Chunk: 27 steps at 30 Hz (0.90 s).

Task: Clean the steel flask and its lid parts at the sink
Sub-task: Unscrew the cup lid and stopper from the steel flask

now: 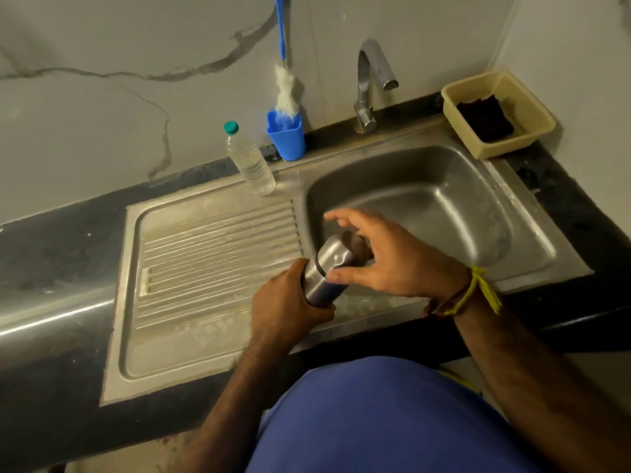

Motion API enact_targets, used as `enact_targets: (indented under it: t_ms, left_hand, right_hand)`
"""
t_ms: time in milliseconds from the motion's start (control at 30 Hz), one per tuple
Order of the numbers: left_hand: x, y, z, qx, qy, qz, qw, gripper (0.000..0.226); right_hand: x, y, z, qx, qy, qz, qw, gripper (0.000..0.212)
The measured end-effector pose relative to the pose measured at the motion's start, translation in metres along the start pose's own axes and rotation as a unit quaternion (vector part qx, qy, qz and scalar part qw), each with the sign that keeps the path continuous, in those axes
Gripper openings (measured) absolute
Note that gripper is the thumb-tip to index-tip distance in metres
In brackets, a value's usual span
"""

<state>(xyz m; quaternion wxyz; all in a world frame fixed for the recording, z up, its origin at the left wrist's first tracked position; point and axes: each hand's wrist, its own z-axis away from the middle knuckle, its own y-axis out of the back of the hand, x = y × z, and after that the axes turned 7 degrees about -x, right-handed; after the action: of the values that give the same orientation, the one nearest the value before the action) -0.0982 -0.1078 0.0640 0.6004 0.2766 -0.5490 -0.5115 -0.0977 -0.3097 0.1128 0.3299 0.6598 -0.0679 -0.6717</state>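
My left hand (290,310) grips the lower body of the steel flask (321,278), which tilts up and to the right over the front left rim of the sink basin (444,206). The flask's steel lid (341,252) sits on top, separated from the body by a dark band. My right hand (386,259) is over the lid with fingers spread and blurred; the thumb touches the lid's side near the band. Whether the fingers hold the lid is unclear.
A ribbed steel drainboard (211,268) lies left of the basin. Behind it stand a clear plastic water bottle (251,162) and a blue cup (286,134) holding a bottle brush (286,93). The tap (370,83) rises at the back; a cream basket (498,114) sits at right.
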Motion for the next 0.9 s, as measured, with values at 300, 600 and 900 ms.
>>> enact_targets:
  t_ms: [300,600,900]
  left_hand:
    - [-0.008,0.003,0.004,-0.004,0.002,-0.004,1.000,0.071]
    - [-0.027,0.012,0.008,-0.016,0.012,-0.019,1.000,0.070]
    - [-0.051,0.022,0.012,0.038,0.058,0.102,0.992,0.066]
  right_hand:
    - [0.000,-0.012,-0.002,0.034,-0.026,0.023,0.999,0.067]
    - [-0.007,-0.021,-0.022,-0.019,-0.024,-0.013,0.999,0.066]
    - [0.007,-0.003,-0.022,0.108,-0.041,-0.275,0.954,0.046]
